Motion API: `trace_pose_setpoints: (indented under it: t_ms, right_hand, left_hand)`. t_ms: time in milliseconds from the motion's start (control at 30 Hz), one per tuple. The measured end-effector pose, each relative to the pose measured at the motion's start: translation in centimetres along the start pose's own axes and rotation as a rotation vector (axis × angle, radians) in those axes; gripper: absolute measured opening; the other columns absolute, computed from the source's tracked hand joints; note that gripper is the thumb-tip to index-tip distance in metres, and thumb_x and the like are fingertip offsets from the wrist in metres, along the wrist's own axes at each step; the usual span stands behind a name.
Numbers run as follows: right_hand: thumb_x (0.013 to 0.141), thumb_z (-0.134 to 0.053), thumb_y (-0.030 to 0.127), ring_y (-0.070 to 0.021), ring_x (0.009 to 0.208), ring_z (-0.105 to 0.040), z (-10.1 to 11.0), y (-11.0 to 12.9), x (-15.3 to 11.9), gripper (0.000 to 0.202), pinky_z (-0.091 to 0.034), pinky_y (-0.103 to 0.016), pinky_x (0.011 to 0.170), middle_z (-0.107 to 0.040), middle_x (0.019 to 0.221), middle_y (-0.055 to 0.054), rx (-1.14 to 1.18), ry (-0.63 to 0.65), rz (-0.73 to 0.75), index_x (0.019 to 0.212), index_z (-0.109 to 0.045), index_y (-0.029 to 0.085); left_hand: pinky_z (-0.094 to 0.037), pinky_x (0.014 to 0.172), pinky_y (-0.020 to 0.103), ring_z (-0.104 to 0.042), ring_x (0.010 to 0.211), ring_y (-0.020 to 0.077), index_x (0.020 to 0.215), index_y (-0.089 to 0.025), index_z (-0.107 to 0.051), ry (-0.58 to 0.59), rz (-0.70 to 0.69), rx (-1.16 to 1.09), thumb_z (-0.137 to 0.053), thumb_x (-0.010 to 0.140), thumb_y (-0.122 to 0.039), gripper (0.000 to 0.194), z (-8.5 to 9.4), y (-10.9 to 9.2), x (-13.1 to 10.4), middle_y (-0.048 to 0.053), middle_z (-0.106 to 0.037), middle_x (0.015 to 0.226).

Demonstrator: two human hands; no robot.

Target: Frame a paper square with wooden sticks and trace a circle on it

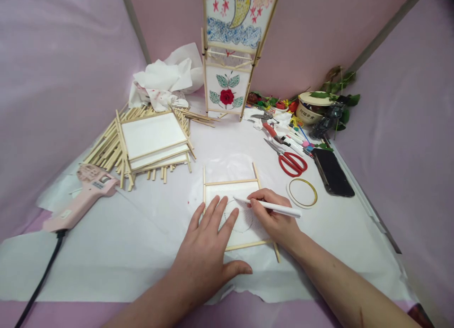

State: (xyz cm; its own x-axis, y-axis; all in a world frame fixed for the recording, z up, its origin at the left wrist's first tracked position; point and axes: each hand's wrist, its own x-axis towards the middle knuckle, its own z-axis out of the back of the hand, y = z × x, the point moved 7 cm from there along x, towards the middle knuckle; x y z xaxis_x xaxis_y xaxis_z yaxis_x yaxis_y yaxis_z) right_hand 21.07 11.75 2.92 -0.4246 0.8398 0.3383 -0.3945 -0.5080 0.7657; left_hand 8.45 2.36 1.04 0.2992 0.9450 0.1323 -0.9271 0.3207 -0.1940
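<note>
Nearest you, on the white paper sheet (117,252) that covers the table, your left hand (207,252) lies flat with fingers spread, pressing down the left part of a paper panel (244,226) framed in wooden sticks. Your right hand (273,217) is closed around a white pen (271,206), whose tip touches the panel at the top of a faint drawn circle (239,217). Just right of the pen lies a ring of tape (301,192), and beyond it red-handled scissors (291,161) and a dark phone (332,172). Off to your left rests a pink glue gun (83,195) with its black cord trailing toward you. Farther back on the left, blank framed panels (153,137) sit stacked on a heap of loose sticks (106,146), with crumpled white paper (165,79) behind them. At the far middle stands a tall lantern (232,48), its panels painted with a moon and a red rose; markers (294,137) and a small bowl (312,108) lie to its right.
</note>
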Motion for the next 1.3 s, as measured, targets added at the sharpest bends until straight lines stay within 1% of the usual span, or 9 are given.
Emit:
trace_pose_setpoints:
  t_ms: [400,800,1300]
  right_hand:
    - [0.087,-0.053,0.020,-0.0160,0.069,-0.062,0.41,-0.11,-0.06,0.012,-0.046,-0.028,0.064,-0.068,0.073,-0.002,-0.013,-0.010,-0.043,0.080,-0.064,0.020]
    - [0.085,-0.053,0.020,-0.0150,0.064,-0.059,0.57,-0.23,-0.20,0.014,-0.044,-0.027,0.061,-0.066,0.068,-0.001,-0.022,-0.027,-0.066,0.075,-0.062,0.020]
    - [0.085,-0.053,0.019,-0.0147,0.063,-0.058,0.89,-0.11,-0.24,0.014,-0.043,-0.027,0.058,-0.065,0.068,-0.001,-0.018,-0.058,-0.052,0.074,-0.062,0.020]
  left_hand:
    - [-0.027,0.111,0.059,-0.025,0.141,0.0390,0.144,-0.016,-0.040,0.010,0.007,-0.021,-0.064,0.067,-0.076,0.101,-0.10,0.06,0.09,0.019,-0.030,0.154]
    - [-0.027,0.111,0.059,-0.024,0.142,0.0383,0.145,-0.017,-0.038,0.023,0.004,-0.011,-0.061,0.068,-0.078,0.101,-0.08,0.06,-0.06,0.019,-0.028,0.154]
    - [-0.028,0.111,0.058,-0.024,0.142,0.0386,0.145,-0.017,-0.038,0.011,-0.003,-0.003,-0.061,0.069,-0.077,0.100,-0.14,0.07,-0.02,0.019,-0.027,0.155]
